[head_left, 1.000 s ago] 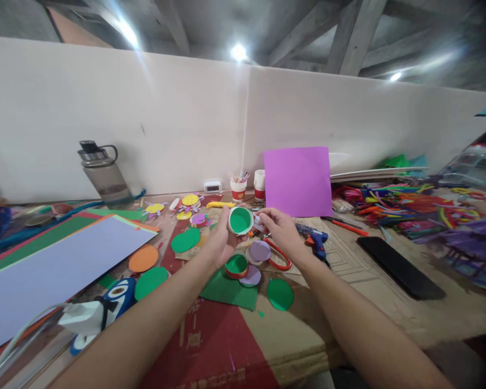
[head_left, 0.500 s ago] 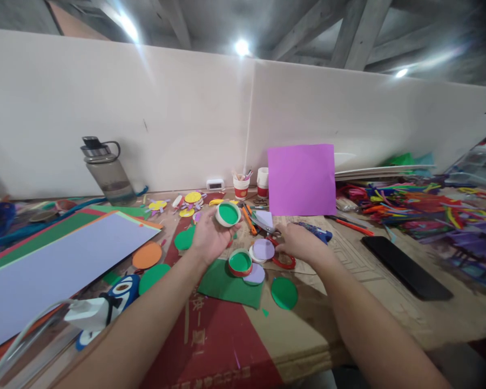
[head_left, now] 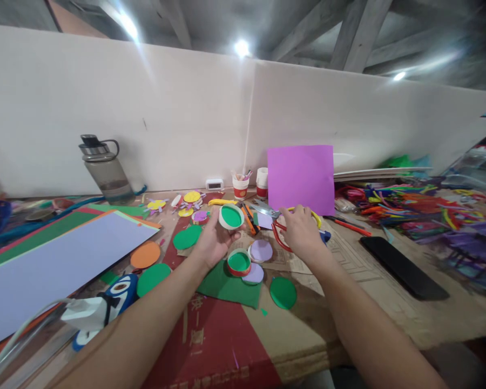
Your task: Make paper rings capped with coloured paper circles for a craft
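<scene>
white wall (head_left: 178, 124) runs behind the whole bench (head_left: 303, 335); bench top is cardboard, crowded with craft paper.
lilac sheet (head_left: 52, 265) lies far left on a stack of coloured sheets.
purple sheet (head_left: 301, 178) stands upright against the wall, just behind the right hand.
pipe-cleaner pile (head_left: 409, 202) fills the right rear; black slab (head_left: 403, 259) lies flat in front of it.
bottle (head_left: 105, 173) stands upright at left rear, near the wall.
green sheet (head_left: 230, 286) lies flat at centre, below both hands.
left hand (head_left: 210, 243): raised above the bench, fingers closed around a white ring (head_left: 231, 216) with a green disc set inside. the ring is held tilted, open face toward the camera, clear of the bench.
right hand (head_left: 302, 232): fingers closed on the handles of scissors (head_left: 275, 233), one red loop and one yellow. blades point left, toward the ring but apart from it; cannot tell whether the blades are open.
red ring (head_left: 238, 262), also with green inside, sits on the green sheet's upper edge, between the two wrists.
lilac discs (head_left: 261, 250) lie touching it on the right.
loose green disc (head_left: 283, 292) lies just right of the green sheet.
orange disc (head_left: 144, 255) lies beside the lilac sheet.
</scene>
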`<state>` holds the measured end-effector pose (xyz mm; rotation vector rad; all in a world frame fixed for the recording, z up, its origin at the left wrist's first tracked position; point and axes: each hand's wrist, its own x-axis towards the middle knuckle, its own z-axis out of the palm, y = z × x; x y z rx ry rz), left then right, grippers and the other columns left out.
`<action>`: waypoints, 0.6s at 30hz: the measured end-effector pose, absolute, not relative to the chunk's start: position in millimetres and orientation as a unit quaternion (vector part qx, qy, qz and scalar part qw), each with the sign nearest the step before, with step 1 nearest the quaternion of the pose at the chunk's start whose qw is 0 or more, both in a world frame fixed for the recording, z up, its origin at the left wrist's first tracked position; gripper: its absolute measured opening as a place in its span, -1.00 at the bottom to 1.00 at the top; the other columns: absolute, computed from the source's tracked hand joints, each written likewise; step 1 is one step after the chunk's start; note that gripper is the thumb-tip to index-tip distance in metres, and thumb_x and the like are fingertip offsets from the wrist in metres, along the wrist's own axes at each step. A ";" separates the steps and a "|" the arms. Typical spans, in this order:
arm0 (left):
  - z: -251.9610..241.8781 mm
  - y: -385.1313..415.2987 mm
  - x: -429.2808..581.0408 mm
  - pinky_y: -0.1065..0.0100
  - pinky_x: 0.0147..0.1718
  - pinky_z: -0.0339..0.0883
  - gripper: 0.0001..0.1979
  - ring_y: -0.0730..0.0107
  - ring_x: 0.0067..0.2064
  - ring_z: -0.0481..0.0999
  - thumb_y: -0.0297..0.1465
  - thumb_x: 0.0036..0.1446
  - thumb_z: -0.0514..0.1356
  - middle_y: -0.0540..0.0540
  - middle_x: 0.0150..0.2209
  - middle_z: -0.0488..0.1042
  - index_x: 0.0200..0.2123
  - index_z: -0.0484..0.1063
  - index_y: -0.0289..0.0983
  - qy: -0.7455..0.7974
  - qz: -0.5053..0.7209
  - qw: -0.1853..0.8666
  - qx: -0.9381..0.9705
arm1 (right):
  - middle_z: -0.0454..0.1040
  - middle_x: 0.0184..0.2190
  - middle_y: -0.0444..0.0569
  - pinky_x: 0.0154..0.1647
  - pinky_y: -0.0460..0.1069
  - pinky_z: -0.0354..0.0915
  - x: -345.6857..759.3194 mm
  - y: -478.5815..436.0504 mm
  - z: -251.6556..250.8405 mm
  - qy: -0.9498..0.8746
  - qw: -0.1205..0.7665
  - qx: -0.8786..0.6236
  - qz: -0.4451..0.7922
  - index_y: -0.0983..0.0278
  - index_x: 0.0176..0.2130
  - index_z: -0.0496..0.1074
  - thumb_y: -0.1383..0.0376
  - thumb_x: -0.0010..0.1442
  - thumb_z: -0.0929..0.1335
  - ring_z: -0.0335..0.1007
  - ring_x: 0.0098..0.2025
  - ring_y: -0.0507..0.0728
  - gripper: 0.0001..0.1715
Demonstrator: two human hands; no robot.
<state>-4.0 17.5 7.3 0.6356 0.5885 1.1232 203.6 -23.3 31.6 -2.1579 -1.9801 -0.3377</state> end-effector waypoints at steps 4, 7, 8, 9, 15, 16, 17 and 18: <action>7.5 16.4 -3.4 0.42 -0.56 0.31 -0.51 0.29 -0.40 0.57 -0.04 0.27 -0.02 -0.24 -0.29 0.57 -0.21 0.45 -0.34 0.263 0.511 0.761 0.302 | 0.39 -0.09 0.23 -0.03 0.16 0.23 210.6 -13.1 24.2 -0.671 0.249 -0.695 -0.065 0.28 0.15 0.33 0.39 0.14 0.30 0.28 0.01 0.33 -0.44; 11.6 14.7 -3.3 0.42 -0.56 0.32 -0.55 0.29 -0.38 0.58 -0.06 0.26 0.01 -0.22 -0.29 0.57 -0.22 0.45 -0.33 0.269 0.522 0.756 0.288 | 0.38 0.03 0.18 0.09 0.14 0.23 208.1 -6.5 15.4 -0.704 0.393 -0.589 0.051 0.29 0.21 0.23 0.38 0.15 0.25 0.30 0.09 0.24 -0.38; 13.4 14.2 -3.5 0.43 -0.55 0.32 -0.57 0.27 -0.36 0.58 -0.08 0.27 0.03 -0.22 -0.29 0.57 -0.23 0.45 -0.33 0.267 0.527 0.756 0.283 | 0.36 0.10 0.16 0.15 0.14 0.20 205.7 -5.9 13.2 -0.712 0.427 -0.551 0.086 0.28 0.22 0.20 0.38 0.14 0.25 0.27 0.14 0.22 -0.36; 15.3 13.7 -3.8 0.43 -0.55 0.32 -0.60 0.26 -0.34 0.59 -0.10 0.27 0.04 -0.21 -0.28 0.57 -0.23 0.45 -0.32 0.264 0.532 0.756 0.278 | 0.32 0.15 0.14 0.19 0.14 0.17 202.9 -6.0 11.7 -0.715 0.452 -0.521 0.112 0.27 0.23 0.18 0.38 0.13 0.25 0.23 0.19 0.20 -0.34; 20.6 12.5 -5.7 0.39 -0.46 0.39 -0.73 0.20 -0.24 0.61 -0.24 0.26 0.10 -0.18 -0.25 0.58 -0.23 0.47 -0.31 0.243 0.552 0.751 0.269 | 0.43 -0.17 -0.05 -0.29 0.01 0.37 196.3 -7.9 16.0 -0.555 0.609 -0.499 0.268 0.11 0.14 0.14 0.19 0.09 0.31 0.42 -0.28 0.09 -0.37; 20.0 12.6 -5.8 0.38 -0.44 0.40 -0.75 0.20 -0.21 0.61 -0.25 0.25 0.12 -0.17 -0.23 0.59 -0.22 0.47 -0.31 0.240 0.554 0.749 0.272 | 0.39 -0.32 -0.14 -0.44 -0.03 0.32 197.1 -7.3 17.7 -0.517 0.628 -0.498 0.302 0.09 0.11 0.15 0.13 0.10 0.31 0.35 -0.44 0.05 -0.42; 19.1 12.8 -5.9 0.38 -0.42 0.41 -0.77 0.20 -0.19 0.61 -0.26 0.23 0.14 -0.17 -0.21 0.59 -0.21 0.47 -0.30 0.237 0.557 0.746 0.278 | 0.33 -0.44 -0.21 -0.54 -0.06 0.24 197.7 -6.8 19.2 -0.493 0.635 -0.495 0.330 0.08 0.06 0.18 0.08 0.12 0.30 0.25 -0.56 0.02 -0.48; 18.0 13.2 -6.0 0.38 -0.40 0.41 -0.78 0.20 -0.17 0.61 -0.26 0.22 0.17 -0.16 -0.20 0.59 -0.19 0.47 -0.29 0.234 0.559 0.743 0.284 | 0.26 -0.51 -0.25 -0.59 -0.07 0.18 197.9 -6.7 20.5 -0.489 0.632 -0.492 0.346 0.09 0.02 0.21 0.04 0.13 0.30 0.16 -0.62 0.01 -0.53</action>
